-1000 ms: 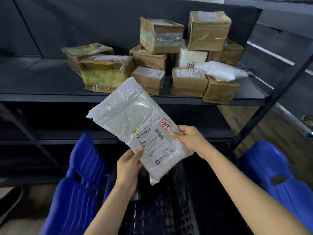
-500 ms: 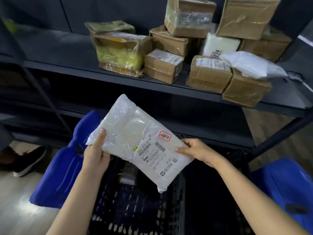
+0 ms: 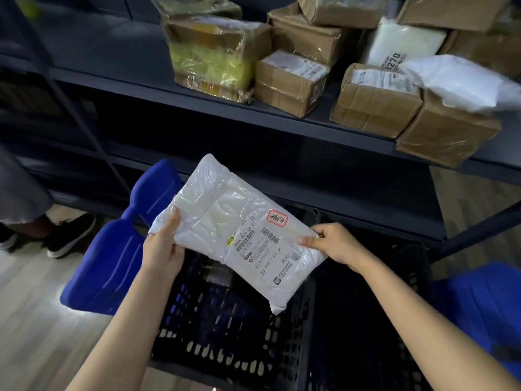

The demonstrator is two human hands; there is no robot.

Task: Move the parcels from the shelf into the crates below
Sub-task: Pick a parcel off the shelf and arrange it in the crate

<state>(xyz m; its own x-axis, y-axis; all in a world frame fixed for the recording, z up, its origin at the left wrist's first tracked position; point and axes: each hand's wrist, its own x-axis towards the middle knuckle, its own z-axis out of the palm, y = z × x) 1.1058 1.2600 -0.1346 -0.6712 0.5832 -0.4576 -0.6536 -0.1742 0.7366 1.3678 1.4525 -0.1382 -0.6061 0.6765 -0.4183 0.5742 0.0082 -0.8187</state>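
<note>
White poly mailer (image 3: 236, 230) gripped by left hand (image 3: 162, 249) and right hand (image 3: 334, 244), fingers curled on opposite edges, above black crate (image 3: 225, 320), cardboard parcels (image 3: 290, 80) along shelf (image 3: 127, 74) front edge

Nine brown cardboard boxes (image 3: 375, 103) on shelf (image 3: 112, 52), some cropped at top edge. Three white plastic mailers (image 3: 242, 230): one held, two on shelf. Two black crates (image 3: 214, 359). Two blue flaps (image 3: 112, 249). Two hands: left hand (image 3: 162, 251), right hand (image 3: 335, 244). Two dark shoes (image 3: 70, 235).

Two bare forearms (image 3: 132, 323), left grip (image 3: 162, 249) and right grip (image 3: 334, 244), short plain fingernails
</note>
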